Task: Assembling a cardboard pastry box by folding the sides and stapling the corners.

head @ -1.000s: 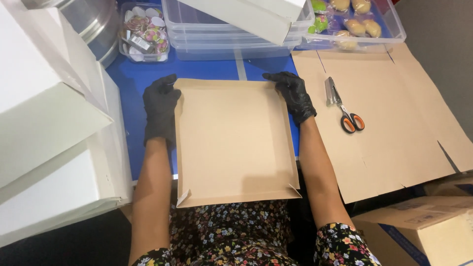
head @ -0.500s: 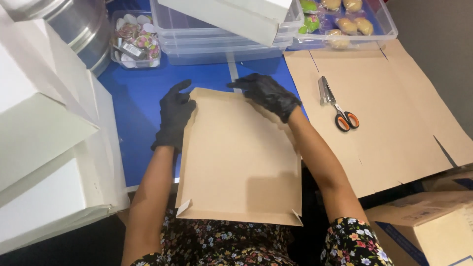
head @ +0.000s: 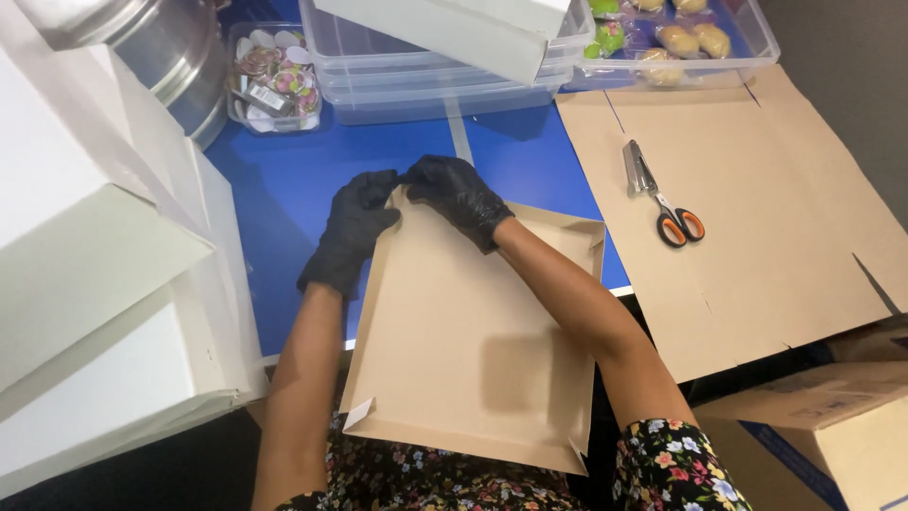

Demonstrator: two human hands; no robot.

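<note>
Both black-gloved hands have come together at the far left corner of the brown cardboard tray (head: 473, 350); a second ago they sat apart, one on each far corner, and the tray lay square to the person, whereas now it is turned slightly clockwise, its near edge hanging over the blue table (head: 284, 199) toward the lap. The left hand (head: 355, 232) is curled around the tray's left wall at about 11 o'clock, fingers closed on the edge, while the right hand (head: 454, 194) has crossed over from 1 o'clock and pinches the same corner with fingertips bent down onto the flap; judging by this, the work has shifted to forming that one corner, with the 1 o'clock corner already standing folded. At 12 o'clock beyond the hands stands a stack of clear plastic bins (head: 445, 80) with a white box (head: 454, 28) lying across them; what the bins hold cannot be made out. At 10 o'clock a small clear tub (head: 274, 80) holds round patterned pieces. At 1 o'clock another clear tray (head: 681, 43) holds wrapped yellowish and green items. Orange-handled scissors (head: 662, 194) lie shut on a flattened cardboard sheet (head: 757, 246) at 2 o'clock, and white boxes (head: 104, 284) are piled at 9 o'clock.
</note>
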